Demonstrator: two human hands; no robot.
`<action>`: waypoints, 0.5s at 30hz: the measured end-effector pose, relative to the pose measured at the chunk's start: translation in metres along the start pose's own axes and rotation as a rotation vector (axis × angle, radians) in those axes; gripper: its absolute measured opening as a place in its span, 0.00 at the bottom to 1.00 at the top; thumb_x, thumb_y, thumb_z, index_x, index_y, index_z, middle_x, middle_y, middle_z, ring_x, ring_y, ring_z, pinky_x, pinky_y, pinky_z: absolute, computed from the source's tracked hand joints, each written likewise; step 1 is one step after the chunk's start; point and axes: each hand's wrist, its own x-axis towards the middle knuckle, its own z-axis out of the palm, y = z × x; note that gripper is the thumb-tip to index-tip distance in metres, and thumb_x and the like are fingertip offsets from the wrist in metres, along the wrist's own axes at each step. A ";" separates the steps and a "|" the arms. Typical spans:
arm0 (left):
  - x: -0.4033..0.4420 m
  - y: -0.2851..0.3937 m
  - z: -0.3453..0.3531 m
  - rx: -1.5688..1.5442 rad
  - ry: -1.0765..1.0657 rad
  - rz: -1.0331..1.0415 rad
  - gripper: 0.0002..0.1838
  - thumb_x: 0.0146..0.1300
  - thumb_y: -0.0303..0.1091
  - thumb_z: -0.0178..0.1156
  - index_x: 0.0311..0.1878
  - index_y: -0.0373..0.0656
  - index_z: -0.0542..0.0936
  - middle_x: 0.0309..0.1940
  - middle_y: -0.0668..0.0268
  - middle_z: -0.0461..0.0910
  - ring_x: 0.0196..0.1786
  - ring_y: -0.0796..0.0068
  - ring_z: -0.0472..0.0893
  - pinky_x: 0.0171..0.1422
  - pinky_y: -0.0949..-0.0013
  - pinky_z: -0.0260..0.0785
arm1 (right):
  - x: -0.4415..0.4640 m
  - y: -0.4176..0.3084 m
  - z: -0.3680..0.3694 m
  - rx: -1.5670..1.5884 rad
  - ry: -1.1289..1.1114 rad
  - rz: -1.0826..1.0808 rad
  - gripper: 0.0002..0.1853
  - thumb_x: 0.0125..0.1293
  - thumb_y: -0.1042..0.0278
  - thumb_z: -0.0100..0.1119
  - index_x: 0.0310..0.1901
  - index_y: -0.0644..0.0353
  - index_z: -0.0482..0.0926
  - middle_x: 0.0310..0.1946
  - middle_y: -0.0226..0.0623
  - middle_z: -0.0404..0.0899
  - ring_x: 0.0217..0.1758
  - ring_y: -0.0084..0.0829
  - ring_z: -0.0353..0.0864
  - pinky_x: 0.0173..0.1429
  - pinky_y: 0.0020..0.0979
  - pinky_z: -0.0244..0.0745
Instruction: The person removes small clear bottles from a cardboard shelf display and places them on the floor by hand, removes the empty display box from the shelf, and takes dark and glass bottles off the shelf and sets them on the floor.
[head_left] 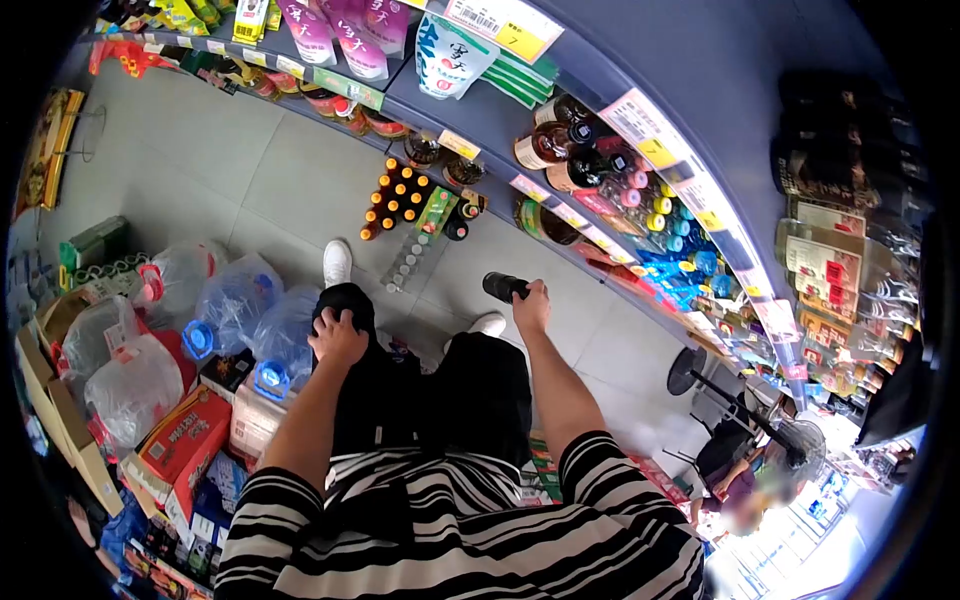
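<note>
R hand (533, 303) closed round dark cyl. item (502, 287); L hand (338, 336) spread over blk fabric-clad knee (346, 297); floor (190, 150) gry tile, smooth.

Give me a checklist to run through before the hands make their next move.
1. Right hand gripping the dark container: ok, fingers closed around one end.
2. Left hand free of goods: ok, resting on the left knee.
3. Label on the dark container readable: not ok, no legible text shows.
4. Floor in front of the shelf free of goods: not ok, orange-capped bottles are grouped there.
5. Room under that shelf: cannot tell, mostly hidden from this view.
</note>
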 end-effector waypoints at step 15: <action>0.109 -0.005 0.001 -0.195 0.024 -0.180 0.23 0.50 0.47 0.60 0.49 0.47 0.76 0.51 0.55 0.72 0.51 0.50 0.75 0.51 0.54 0.71 | 0.131 0.018 0.149 0.035 0.072 -0.050 0.20 0.49 0.68 0.66 0.42 0.60 0.67 0.43 0.47 0.73 0.46 0.51 0.74 0.49 0.45 0.70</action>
